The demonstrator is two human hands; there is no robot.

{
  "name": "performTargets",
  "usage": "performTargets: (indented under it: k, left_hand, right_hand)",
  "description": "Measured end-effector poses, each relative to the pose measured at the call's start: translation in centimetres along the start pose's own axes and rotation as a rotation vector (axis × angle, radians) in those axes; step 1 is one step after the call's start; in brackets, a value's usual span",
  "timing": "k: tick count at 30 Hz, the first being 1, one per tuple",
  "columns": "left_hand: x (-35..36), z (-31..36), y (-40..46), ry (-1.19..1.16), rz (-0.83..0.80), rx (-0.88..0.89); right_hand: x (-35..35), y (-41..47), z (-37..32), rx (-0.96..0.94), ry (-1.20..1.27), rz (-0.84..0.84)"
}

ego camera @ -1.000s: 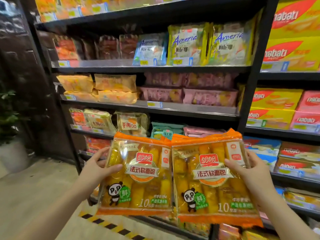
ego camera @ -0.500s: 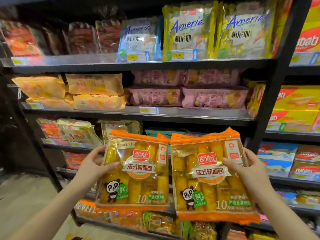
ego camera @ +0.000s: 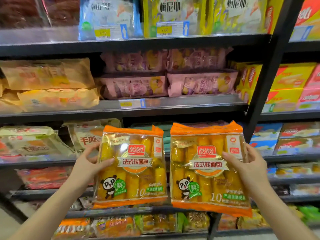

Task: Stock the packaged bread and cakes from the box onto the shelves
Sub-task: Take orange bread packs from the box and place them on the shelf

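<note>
I hold two orange-edged clear packs of yellow bread rolls upright, side by side, in front of the shelves. My left hand [ego camera: 90, 163] grips the left bread pack [ego camera: 133, 168] by its left edge, thumb on the front. My right hand [ego camera: 245, 163] grips the right bread pack [ego camera: 207, 170] by its right edge, thumb across the label. Both packs cover part of the third shelf [ego camera: 39, 161], where teal and pink packs peek out above them. The box is not in view.
Black shelving stands close ahead, with pink cake packs [ego camera: 200, 84] and tan bread bags [ego camera: 52, 84] on the upper middle shelf [ego camera: 173, 103]. A black upright post [ego camera: 266, 80] divides off wafer boxes [ego camera: 290, 87] at right. Lower shelves hold more packaged snacks.
The view has closed in on the shelves and shifted right; the floor at left has dropped out of sight. Both packs stay in my hands, held slightly higher against the shelving.
</note>
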State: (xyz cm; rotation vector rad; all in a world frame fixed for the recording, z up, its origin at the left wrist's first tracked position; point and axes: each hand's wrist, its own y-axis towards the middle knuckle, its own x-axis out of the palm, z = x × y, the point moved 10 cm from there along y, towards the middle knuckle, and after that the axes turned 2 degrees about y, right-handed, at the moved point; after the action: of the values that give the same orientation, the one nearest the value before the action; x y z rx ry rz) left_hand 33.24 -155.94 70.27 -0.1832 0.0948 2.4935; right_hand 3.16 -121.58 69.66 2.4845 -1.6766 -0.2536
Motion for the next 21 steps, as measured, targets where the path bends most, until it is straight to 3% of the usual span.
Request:
performTargets:
  k: [10,21]
  left_hand:
    - [3.8,-8.9,3.9,-0.034,-0.088,0.041]
    - [6.8,-19.6,8.2,-0.135,-0.017,0.42]
  right_hand:
    - [-0.1,1.2,8.2,-0.063,-0.007,-0.013]
    - [2.9,4.2,19.9,-0.364,0.152,0.006]
